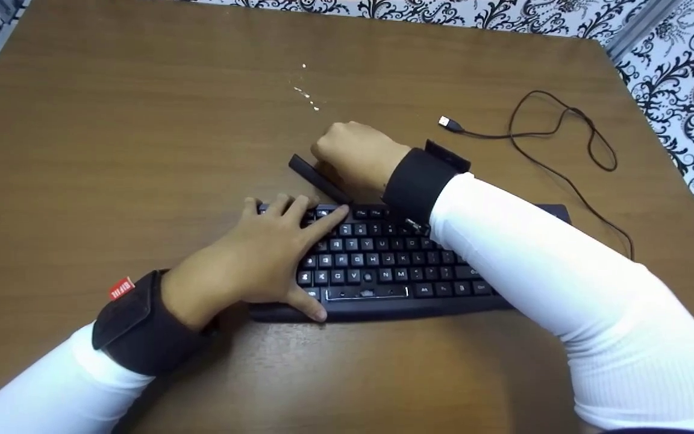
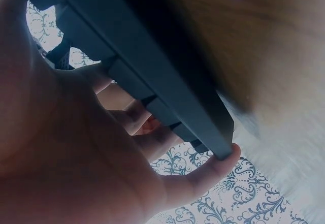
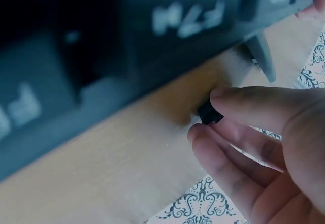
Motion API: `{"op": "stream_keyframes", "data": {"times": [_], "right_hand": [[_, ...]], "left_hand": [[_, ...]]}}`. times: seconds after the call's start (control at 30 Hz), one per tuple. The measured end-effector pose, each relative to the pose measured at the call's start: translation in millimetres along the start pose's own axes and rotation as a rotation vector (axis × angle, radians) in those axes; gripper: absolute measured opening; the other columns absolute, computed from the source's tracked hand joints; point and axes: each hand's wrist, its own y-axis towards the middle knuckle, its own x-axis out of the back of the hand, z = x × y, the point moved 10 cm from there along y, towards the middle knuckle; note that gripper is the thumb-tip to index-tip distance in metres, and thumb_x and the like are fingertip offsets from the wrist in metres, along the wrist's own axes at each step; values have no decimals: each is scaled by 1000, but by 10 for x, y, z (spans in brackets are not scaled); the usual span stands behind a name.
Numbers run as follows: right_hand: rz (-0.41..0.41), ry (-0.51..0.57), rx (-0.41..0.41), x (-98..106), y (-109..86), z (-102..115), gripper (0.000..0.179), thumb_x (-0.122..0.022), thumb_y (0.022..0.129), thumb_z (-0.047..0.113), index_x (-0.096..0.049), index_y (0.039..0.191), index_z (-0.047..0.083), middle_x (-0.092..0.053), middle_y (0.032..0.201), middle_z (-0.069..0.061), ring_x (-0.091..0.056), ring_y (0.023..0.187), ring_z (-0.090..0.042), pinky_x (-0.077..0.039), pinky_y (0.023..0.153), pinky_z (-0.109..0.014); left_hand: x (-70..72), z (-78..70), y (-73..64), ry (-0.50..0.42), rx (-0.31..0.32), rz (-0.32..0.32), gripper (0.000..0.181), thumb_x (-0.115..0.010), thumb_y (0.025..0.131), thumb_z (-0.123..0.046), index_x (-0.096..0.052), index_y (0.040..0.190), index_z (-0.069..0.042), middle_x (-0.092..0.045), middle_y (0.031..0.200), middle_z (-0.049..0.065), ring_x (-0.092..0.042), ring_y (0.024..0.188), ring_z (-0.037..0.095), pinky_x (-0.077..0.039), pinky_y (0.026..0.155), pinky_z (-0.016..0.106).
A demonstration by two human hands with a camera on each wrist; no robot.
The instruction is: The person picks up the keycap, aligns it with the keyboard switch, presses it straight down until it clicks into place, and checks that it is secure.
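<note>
A black keyboard lies on the wooden table, its keys marked in white. My left hand holds its left end, fingers spread across the keys to the back edge and thumb at the front edge. In the left wrist view, a fingertip bends round the keyboard's corner. Behind the back edge, my right hand pinches a small black piece between thumb and forefinger; I cannot tell its kind. A slim black bar juts out at a slant beside that hand. The right forearm hides part of the keyboard's right side.
A black cable with a USB plug lies looped at the right and runs down behind the right sleeve. Small white specks dot the table toward the back. Patterned floor shows past the table's edges.
</note>
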Motion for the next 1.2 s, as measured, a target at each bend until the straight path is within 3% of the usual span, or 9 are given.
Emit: {"op": "stream_keyframes", "data": {"times": [0.2, 0.4, 0.7, 1.0, 1.2], "right_hand": [[-7, 7, 17, 78, -61, 9, 11, -62, 91, 1, -73, 91, 3, -73, 92, -12, -69, 86, -31, -57, 77, -41], [-92, 100, 61, 224, -235, 78, 13, -63, 88, 1, -76, 87, 2, -73, 90, -12, -67, 83, -28, -56, 75, -39], [-210, 224, 91, 354, -632, 106, 20, -65, 88, 0, -76, 105, 0, -69, 100, -15, -67, 89, -25, -58, 78, -32], [-391, 271, 176, 454, -1127, 238, 15, -75, 85, 3, -76, 99, 3, -72, 98, -11, -70, 88, -22, -59, 79, -28], [-409, 243, 176, 384, -1340, 330, 10, -78, 83, 7, -78, 93, 7, -75, 95, -8, -67, 93, -21, -58, 84, -27]], "left_hand": [[12, 2, 11, 10, -7, -11, 136, -72, 52, -87, -16, 162, -30, -38, 152, 20, -38, 139, 43, -32, 103, 75], [24, -1, 8, 4, -6, -7, 136, -72, 52, -86, -16, 162, -30, -38, 152, 21, -38, 139, 43, -31, 103, 76], [-11, 5, 2, -8, -6, 1, 135, -72, 53, -86, -15, 162, -30, -38, 152, 21, -37, 140, 44, -30, 103, 77], [-24, 2, 10, -3, -7, 15, 135, -71, 54, -87, -13, 162, -30, -38, 152, 22, -37, 140, 45, -29, 104, 78], [-18, 6, 17, -9, -9, 9, 136, -71, 53, -87, -13, 162, -29, -38, 152, 22, -37, 140, 45, -29, 103, 79]]}}
